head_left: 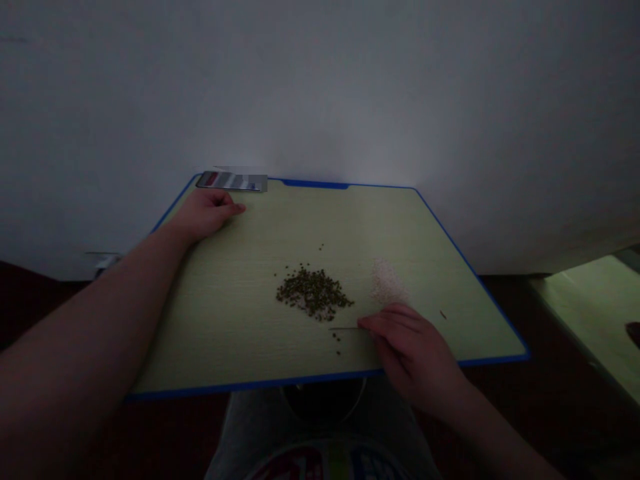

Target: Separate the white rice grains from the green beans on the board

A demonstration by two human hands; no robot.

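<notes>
My right hand (413, 353) pinches what looks like a thin metal blade (347, 328), its tip just below a heap of dark green seeds (314, 292). A pale pink powder pile (386, 281) lies just above my fingers (390, 320). My left hand (205, 213) rests loosely curled, holding nothing, near a grey-and-red packet (231, 181) at the far edge of the blue-rimmed green board (310, 380).

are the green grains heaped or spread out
Heaped: the dark green grains lie in one low pile on the pale green board, a few strays below it near the right hand.
</notes>
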